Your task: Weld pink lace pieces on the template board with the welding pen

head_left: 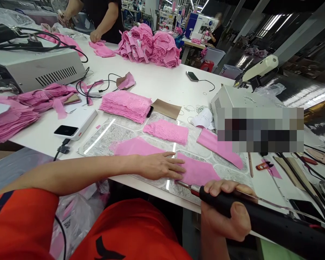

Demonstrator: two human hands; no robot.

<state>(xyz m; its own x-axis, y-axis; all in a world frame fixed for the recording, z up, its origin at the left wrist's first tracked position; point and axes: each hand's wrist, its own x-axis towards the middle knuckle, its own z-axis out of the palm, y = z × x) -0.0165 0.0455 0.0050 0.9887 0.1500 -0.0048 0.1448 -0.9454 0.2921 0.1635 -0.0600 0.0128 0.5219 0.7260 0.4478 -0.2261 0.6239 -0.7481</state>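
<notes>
My left hand (162, 166) lies flat with its fingers spread, its fingertips on the left edge of a pink fabric piece (197, 170). In my right hand (227, 209) is a black-handled tool (219, 202), whose thin metal tip reaches the lower left edge of that piece. Another pink piece (137, 146) lies partly under my left forearm. Beyond my hands, a pink lace piece (166, 132) rests on the grey marbled mat (103, 135). A longer pink strip (219, 146) lies to the right.
A stack of pink lace (126, 105) and a white power bank (76, 124) are left of centre. Grey machine boxes (43, 66) stand left and right. Across the table (162, 81), a person in black handles pink fabric beside large pink piles (148, 45). Cables cross both sides.
</notes>
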